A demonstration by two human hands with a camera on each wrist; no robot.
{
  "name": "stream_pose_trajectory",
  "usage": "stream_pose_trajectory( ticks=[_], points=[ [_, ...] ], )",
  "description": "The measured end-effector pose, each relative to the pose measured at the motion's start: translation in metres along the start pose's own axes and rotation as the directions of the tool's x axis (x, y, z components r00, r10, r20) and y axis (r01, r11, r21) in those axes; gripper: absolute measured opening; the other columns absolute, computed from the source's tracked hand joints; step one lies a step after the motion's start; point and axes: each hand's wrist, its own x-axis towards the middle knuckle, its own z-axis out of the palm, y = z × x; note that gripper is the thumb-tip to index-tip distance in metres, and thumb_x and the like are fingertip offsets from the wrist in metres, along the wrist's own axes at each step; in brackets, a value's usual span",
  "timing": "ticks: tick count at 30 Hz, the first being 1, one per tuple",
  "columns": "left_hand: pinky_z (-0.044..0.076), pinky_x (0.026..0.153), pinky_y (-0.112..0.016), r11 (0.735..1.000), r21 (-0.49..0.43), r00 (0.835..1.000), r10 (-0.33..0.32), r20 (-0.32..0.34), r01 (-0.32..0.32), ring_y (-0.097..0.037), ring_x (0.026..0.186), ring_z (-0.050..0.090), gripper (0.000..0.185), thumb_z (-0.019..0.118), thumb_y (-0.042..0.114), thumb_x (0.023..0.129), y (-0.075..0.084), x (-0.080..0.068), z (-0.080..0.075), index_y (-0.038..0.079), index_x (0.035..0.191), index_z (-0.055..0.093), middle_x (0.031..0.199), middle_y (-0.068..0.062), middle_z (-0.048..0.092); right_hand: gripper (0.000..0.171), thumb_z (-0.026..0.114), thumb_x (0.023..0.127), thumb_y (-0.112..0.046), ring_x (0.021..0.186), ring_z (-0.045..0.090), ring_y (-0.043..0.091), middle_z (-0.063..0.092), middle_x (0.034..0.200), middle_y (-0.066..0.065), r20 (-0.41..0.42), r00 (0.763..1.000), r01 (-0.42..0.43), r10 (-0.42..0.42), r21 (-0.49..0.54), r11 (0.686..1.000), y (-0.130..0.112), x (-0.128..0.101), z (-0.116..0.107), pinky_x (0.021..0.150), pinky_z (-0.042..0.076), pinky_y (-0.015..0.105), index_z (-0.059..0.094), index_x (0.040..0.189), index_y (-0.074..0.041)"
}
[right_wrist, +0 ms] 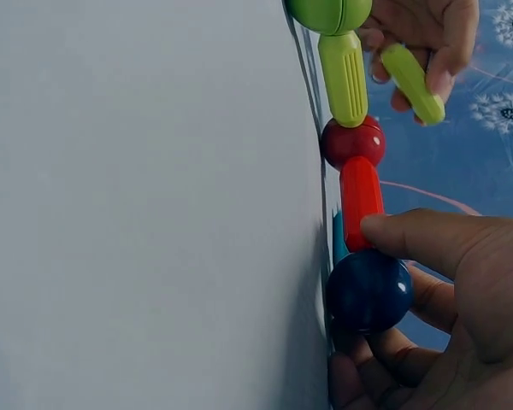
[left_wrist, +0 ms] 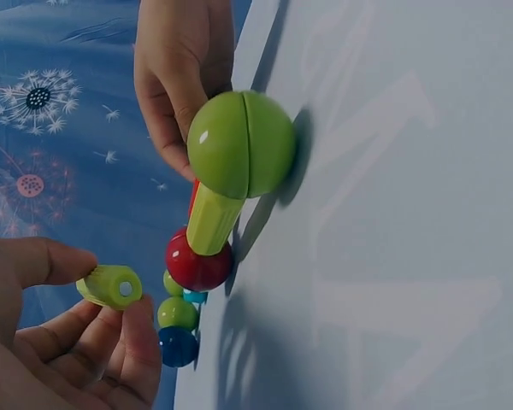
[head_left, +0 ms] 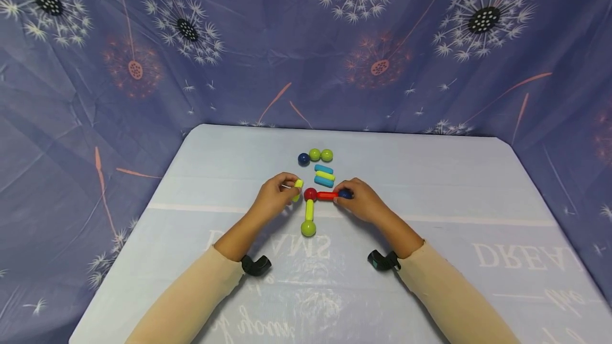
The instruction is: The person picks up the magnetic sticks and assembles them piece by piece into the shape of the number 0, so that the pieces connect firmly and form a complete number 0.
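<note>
Nearest the person, a green ball (head_left: pixel 308 228) sits on the table (head_left: pixel 430 185), and a yellow-green rod (head_left: pixel 309 209) runs from it up to a red ball (head_left: pixel 310 194). That makes one leg of the build, standing joined as far as the views show. From the red ball a red rod (head_left: pixel 327 195) heads off to the right and ends at a dark blue ball (right_wrist: pixel 368 290), where the right hand (head_left: pixel 360 201) has its fingers curled round the ball, thumb lying on the rod's end, holding that arm steady.

On the other side the left hand (head_left: pixel 274 195) pinches a loose yellow-green rod (head_left: pixel 298 189) between thumb and fingertips, just beside the red ball but not yet touching it. So the step in hand looks like adding a third arm to the red hub. The next move, I'd judge, calls for turning that rod's flat end toward the ball's free left side and easing it in while the right hand keeps the frame from skidding.

Farther back wait the spares: a blue rod (head_left: pixel 323 169), a yellow-green one (head_left: pixel 325 175) and another blue (head_left: pixel 323 181) stacked side by side, then a dark blue spare ball (head_left: pixel 303 159) and two green balls (head_left: pixel 321 155) in a row. A patterned cloth (head_left: pixel 143 68) hangs behind it all.
</note>
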Motion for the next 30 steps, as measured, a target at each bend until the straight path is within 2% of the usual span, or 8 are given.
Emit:
stream_pose_trajectory(
  ticks=[8,21,26,30],
  points=[
    [0.059,0.074,-0.037,1.000,-0.028,0.999,-0.009,0.043,0.010,-0.013,0.075,0.063,0.023,0.066,0.017,0.095,-0.007,-0.008,0.000,0.004,0.114,0.068,0.097,-0.008,0.070,0.020,0.070,0.095,-0.025,0.113,0.058,0.029,0.062,0.119,0.012,-0.010,1.000,0.007,-0.007,0.012,1.000,0.003,0.008,-0.001,0.107,0.047,0.051,0.071,0.115,-0.018],
    [0.059,0.074,-0.030,0.994,-0.020,0.987,-0.109,0.122,0.112,-0.013,0.075,0.068,0.026,0.072,0.025,0.094,-0.018,-0.023,-0.003,0.005,0.110,0.070,0.092,-0.006,0.073,0.022,0.071,0.095,-0.027,0.119,0.057,0.031,0.061,0.125,0.012,-0.003,1.000,-0.009,0.009,0.046,0.999,0.002,0.008,-0.001,0.111,0.044,0.053,0.071,0.116,-0.020],
    [0.059,0.071,-0.030,0.993,-0.003,0.984,-0.118,0.133,0.120,-0.012,0.071,0.068,0.026,0.072,0.026,0.094,-0.025,-0.030,-0.002,0.004,0.107,0.072,0.087,-0.005,0.074,0.024,0.070,0.096,-0.028,0.119,0.056,0.031,0.061,0.125,0.012,0.000,1.000,-0.009,0.009,0.045,0.999,0.002,0.008,-0.001,0.110,0.044,0.053,0.071,0.118,-0.019],
    [0.060,0.069,-0.029,0.990,-0.022,0.979,-0.132,0.154,0.136,-0.012,0.069,0.067,0.024,0.073,0.022,0.093,-0.030,-0.035,-0.001,0.002,0.107,0.071,0.086,-0.005,0.074,0.024,0.070,0.096,-0.028,0.119,0.056,0.032,0.061,0.125,0.012,-0.002,1.000,-0.007,0.008,0.033,0.999,0.003,0.009,0.000,0.110,0.044,0.053,0.070,0.118,-0.019]
  ],
)
